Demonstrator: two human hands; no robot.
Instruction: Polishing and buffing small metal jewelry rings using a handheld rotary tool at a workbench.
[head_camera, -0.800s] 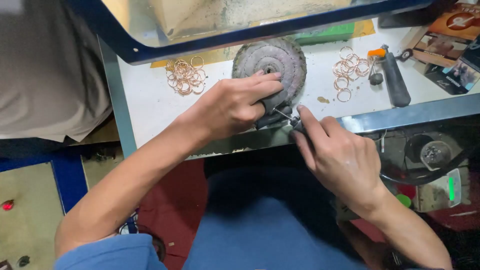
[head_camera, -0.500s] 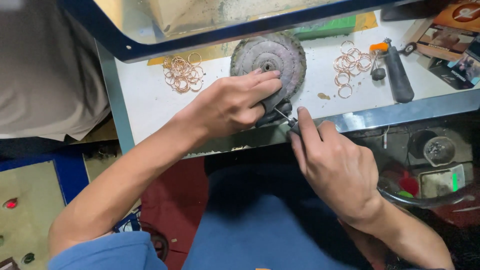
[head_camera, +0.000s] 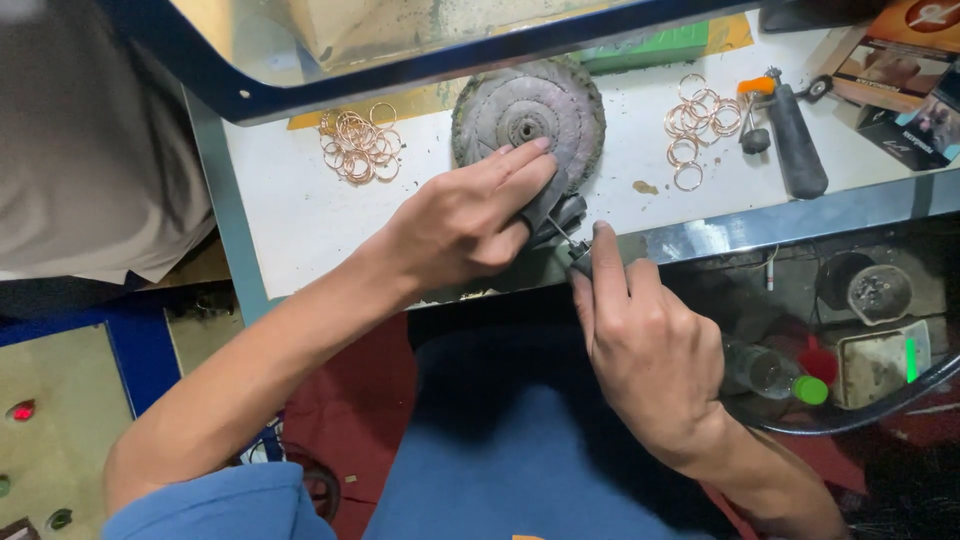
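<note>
My left hand (head_camera: 462, 218) rests on the white bench (head_camera: 290, 210) at the front edge of a round grey buffing wheel (head_camera: 528, 108). Its fingers pinch a small dark piece (head_camera: 550, 210) with dark covers on the fingertips. My right hand (head_camera: 640, 350) comes up from below the bench edge and grips a thin rotary tool (head_camera: 578, 255). The tool's fine tip points at the piece in my left fingers. What the piece is cannot be made out.
Two heaps of copper-coloured rings lie on the bench: the left heap (head_camera: 356, 140) and the right heap (head_camera: 700, 125). A dark handled tool (head_camera: 795, 150) lies at the right. A green block (head_camera: 650, 45) sits behind the wheel. A bottle with a green cap (head_camera: 780, 378) lies below the bench.
My right hand has slid a little left and down along the bench edge. My left hand stays on the piece by the wheel.
</note>
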